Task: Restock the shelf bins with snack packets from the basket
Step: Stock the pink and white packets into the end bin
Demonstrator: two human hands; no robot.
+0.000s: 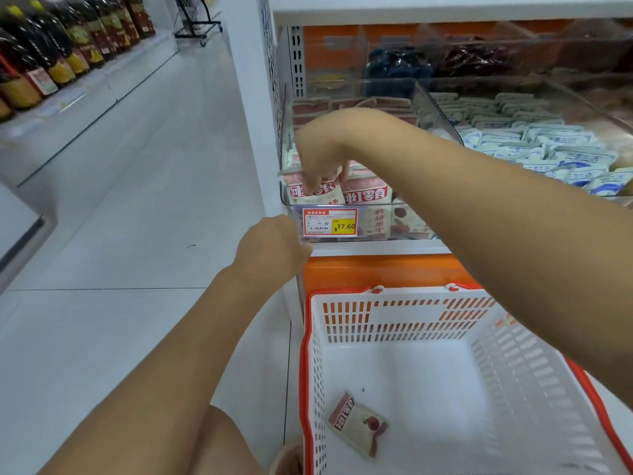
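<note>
1. Basket (394, 313), nearly emptied, holds one last packet (358, 425) lying flat near its left wall.
2. Right grip (322, 159) reaches into the clear bin (387, 205) and pinches a front packet (310, 195) upright, probably to face its label outward.
3. Left grip (270, 248) is at the bin's front corner, probably steadying it. Its fingers are hidden, so I cannot tell whether it is closed.

One red-and-cream snack packet (358, 425) lies flat in the white, red-rimmed basket (404, 317) below the clear packet-filled bin (397, 221).
</note>
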